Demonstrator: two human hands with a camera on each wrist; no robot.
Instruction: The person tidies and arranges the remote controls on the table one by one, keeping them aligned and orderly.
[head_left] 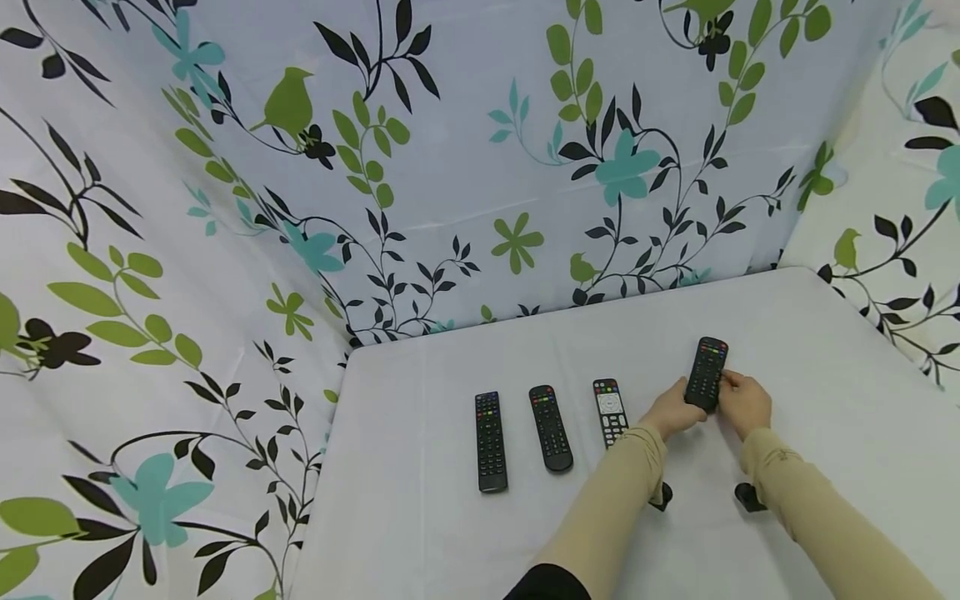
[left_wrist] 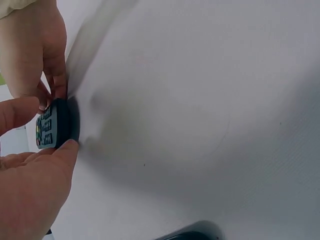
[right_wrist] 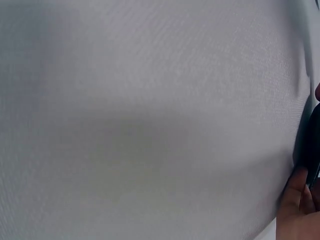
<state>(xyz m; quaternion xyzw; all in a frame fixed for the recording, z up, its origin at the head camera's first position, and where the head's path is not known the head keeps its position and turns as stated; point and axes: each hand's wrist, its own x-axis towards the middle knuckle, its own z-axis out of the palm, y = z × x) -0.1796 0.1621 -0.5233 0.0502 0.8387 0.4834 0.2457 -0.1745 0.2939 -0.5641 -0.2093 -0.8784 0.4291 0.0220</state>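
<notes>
Both hands hold a black remote control (head_left: 707,373) with small coloured buttons near its top, at the right part of the table. My left hand (head_left: 672,410) grips its lower left edge, with thumb and fingers around the near end. On the right edge, my right hand (head_left: 746,402) pinches it with its fingertips. The left wrist view shows the remote (left_wrist: 55,125) tilted on its side between the left hand (left_wrist: 37,185) and the right hand (left_wrist: 35,45). Only a dark edge of the remote (right_wrist: 314,145) shows in the right wrist view, beside fingers.
Left of the hands, three remotes lie in a row: a long black one (head_left: 491,442), a rounded black one (head_left: 551,428), and one with white buttons (head_left: 610,408), partly hidden by the left sleeve. A white cloth covers the table (head_left: 420,533). Patterned curtains (head_left: 450,167) surround it.
</notes>
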